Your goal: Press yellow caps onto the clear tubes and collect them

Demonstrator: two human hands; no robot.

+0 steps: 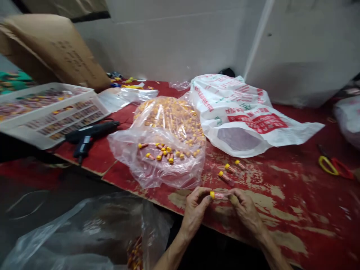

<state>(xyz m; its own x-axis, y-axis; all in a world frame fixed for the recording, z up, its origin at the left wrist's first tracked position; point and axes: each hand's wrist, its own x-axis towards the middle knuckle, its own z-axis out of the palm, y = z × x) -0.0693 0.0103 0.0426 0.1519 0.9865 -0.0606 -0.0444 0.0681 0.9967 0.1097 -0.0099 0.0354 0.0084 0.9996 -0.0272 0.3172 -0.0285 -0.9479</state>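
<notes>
My left hand point(195, 212) and my right hand point(246, 210) together pinch a small pink tube with a yellow cap point(218, 195) at its two ends, just over the worn red tabletop point(284, 210). Several similar tubes point(228, 174) lie loose a little beyond my fingers. To the left of them sits a clear plastic bag point(157, 165) filled with many yellow-capped tubes, some spilled in its open front. Neither hand touches this bag.
A white crate of packed rows point(47, 114) and a black glue gun point(90, 135) stand at the left. A red-printed white sack point(247, 116) lies behind, with yellow-red scissors point(334, 167) right. Cardboard point(50, 48) leans back left; a clear bag point(84, 234) hangs lower left.
</notes>
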